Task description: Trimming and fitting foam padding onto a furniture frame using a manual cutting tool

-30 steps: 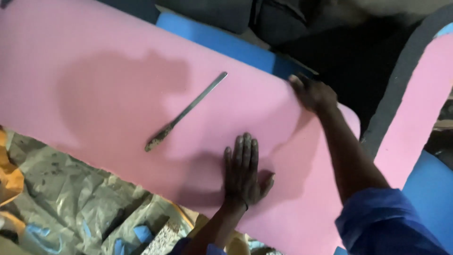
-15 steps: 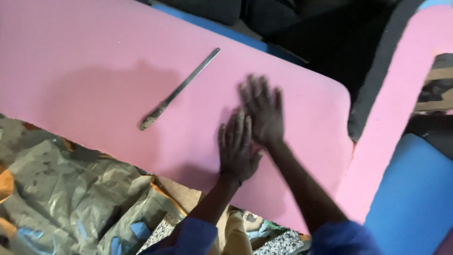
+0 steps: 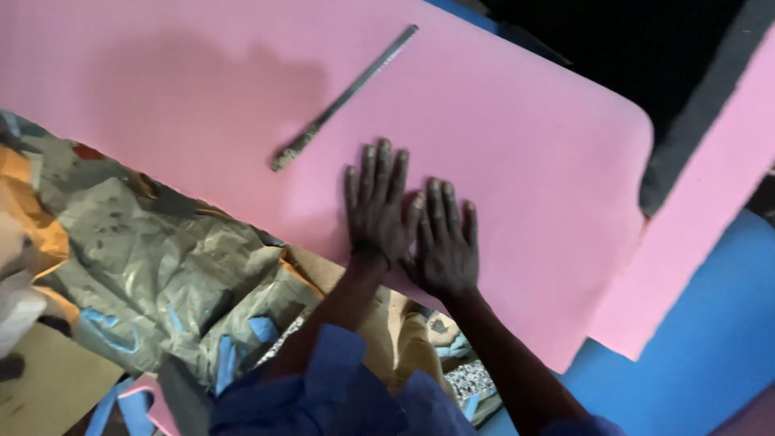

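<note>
Crumpled olive-brown sack (image 3: 161, 266) with blue patches seen at lower left beside the pink sheet, flat tan cardboard piece (image 3: 48, 387) at the bottom-left corner, no labels, signs or screens seen

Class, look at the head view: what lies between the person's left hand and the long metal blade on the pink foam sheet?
Nothing: between the left hand and the blade only bare pink foam sheet shows.

Crumpled olive-grey plastic sheeting (image 3: 153, 266) and orange wrapping (image 3: 28, 218) cover the floor at left; blue foam (image 3: 702, 339) lies right, under dim light.
</note>
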